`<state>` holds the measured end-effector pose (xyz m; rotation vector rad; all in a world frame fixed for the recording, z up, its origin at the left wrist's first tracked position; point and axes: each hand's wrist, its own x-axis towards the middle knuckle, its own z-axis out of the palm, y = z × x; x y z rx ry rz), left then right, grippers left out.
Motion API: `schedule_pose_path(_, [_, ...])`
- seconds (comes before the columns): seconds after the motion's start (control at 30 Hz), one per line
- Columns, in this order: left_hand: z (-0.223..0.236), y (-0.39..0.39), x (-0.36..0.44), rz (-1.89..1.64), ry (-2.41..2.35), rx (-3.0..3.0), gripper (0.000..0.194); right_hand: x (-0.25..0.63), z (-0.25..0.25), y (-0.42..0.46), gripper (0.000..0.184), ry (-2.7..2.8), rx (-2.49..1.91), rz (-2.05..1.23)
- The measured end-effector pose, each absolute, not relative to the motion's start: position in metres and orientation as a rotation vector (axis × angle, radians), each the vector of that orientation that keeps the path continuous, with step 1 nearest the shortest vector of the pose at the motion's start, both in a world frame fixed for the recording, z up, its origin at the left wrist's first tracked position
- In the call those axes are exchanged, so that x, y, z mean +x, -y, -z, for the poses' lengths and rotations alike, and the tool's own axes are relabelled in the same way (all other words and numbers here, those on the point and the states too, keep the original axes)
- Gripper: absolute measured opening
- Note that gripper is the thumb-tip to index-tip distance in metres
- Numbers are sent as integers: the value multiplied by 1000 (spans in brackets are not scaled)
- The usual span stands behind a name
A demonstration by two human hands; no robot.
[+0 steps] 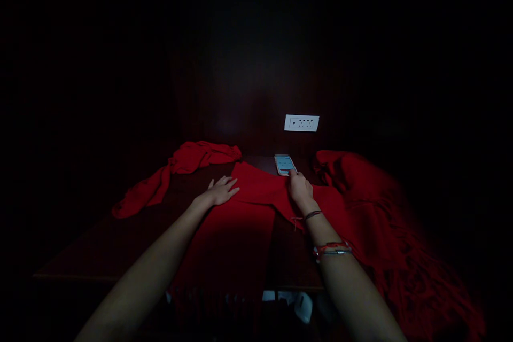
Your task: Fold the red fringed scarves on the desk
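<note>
A red fringed scarf (236,224) lies spread across a dark wooden table (92,256). My left hand (222,191) rests flat on the cloth with its fingers spread. My right hand (300,188) reaches over the scarf, one fingertip touching the lit screen of a phone (284,164) that lies on the table near the wall. Red and silver bracelets circle my right wrist and forearm. Neither hand grips anything.
A second red cloth (180,171) is bunched at the back left. More red fringed fabric (385,224) is heaped on the right and hangs off the table. A white wall socket (301,123) sits above the phone. The room is very dark.
</note>
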<state>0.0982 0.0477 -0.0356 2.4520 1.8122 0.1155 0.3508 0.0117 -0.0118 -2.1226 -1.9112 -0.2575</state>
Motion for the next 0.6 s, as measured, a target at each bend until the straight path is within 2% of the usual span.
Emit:
schedule_pose_path(0.2, [38, -46, 97, -69, -1870, 2367, 67, 360, 9, -8, 34, 1870, -2145, 248])
schedule_pose_path(0.4, [23, -38, 89, -16, -1520, 2575, 86, 369, 2, -3, 32, 1945, -2114, 91])
schedule_pose_path(0.6, [13, -36, 82, 12, -1338, 2560, 75, 382, -16, -2, 33, 2132, -1976, -153])
